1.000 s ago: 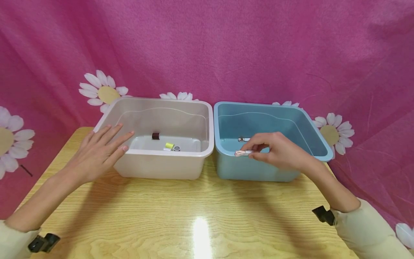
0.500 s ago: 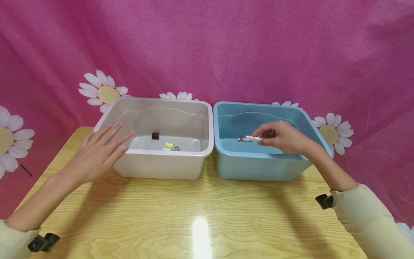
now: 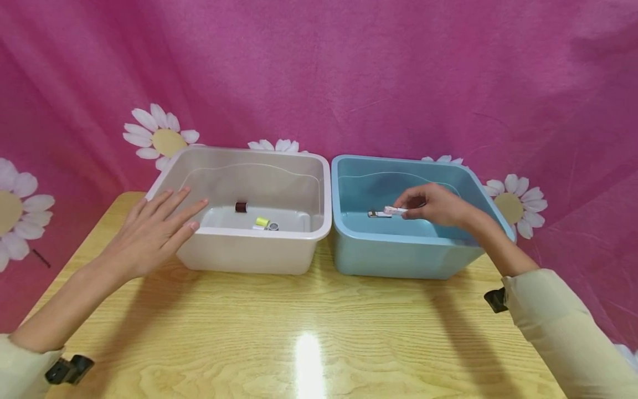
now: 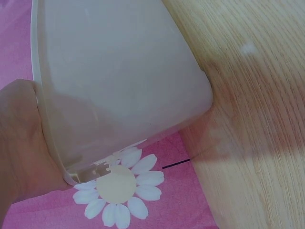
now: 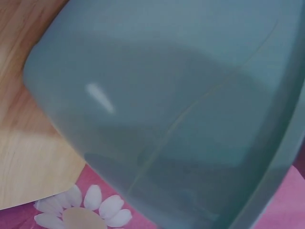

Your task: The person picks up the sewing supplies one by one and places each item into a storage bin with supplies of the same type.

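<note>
My right hand (image 3: 433,205) reaches over the blue bin (image 3: 399,257) and pinches a small, slim, pinkish-white piece (image 3: 394,210) between thumb and fingers; its kind I cannot tell. Just left of it, a similar small piece, white with a brownish metallic end (image 3: 377,214), lies on the bin's floor. My left hand (image 3: 152,235) lies with straight, spread fingers at the left front corner of the beige bin (image 3: 249,255). In the left wrist view that hand (image 4: 24,143) is against the bin's rim. The right wrist view shows the blue bin's wall (image 5: 157,105), with the hand out of sight.
Inside the beige bin lie thread spools: a dark brown one (image 3: 241,207), a yellow one (image 3: 262,221) and a grey one (image 3: 273,226). Both bins stand side by side on a wooden table (image 3: 239,327). Behind hangs a pink cloth (image 3: 319,77) with daisies.
My right hand has moved from the blue bin's front rim back and rightward over its inside, carrying the pinkish-white piece. My left hand has stayed in place.
</note>
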A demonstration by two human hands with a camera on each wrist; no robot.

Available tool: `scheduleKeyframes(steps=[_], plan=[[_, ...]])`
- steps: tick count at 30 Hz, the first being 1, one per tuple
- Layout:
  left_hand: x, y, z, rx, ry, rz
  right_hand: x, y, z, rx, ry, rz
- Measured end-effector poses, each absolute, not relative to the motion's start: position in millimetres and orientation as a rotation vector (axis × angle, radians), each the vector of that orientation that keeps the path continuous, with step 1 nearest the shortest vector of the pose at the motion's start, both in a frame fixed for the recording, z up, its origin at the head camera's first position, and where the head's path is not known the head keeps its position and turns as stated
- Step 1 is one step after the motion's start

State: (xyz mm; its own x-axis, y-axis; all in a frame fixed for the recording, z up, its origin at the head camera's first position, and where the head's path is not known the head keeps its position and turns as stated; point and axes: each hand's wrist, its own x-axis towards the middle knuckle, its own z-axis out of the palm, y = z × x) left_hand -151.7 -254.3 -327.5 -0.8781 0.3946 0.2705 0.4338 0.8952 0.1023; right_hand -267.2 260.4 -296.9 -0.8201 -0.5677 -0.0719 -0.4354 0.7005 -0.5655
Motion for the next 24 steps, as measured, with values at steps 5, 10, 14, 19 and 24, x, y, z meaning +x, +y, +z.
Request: scheduleKeyframes(steps=[5,10,14,19,24], plan=[[-152,-253,-326,-0.620,-2.831,-0.227,-274,262,-304,-0.806,2.652,-0.811],[-152,-253,-326,-0.620,-2.835,-0.220,-279,261,-309,-0.799,2.620,-0.837],[-152,-253,-326,-0.623,-2.832,-0.224,-285,260,-314,-0.774,2.609,-0.848],[-151,-253,-327,-0.624,-2.817,-0.231,-292,260,-319,-0.743,2.597,-0.842],[-151,-253,-327,-0.622,-2.817,-0.236,-292,257,-318,-0.727,2.589,-0.826]])
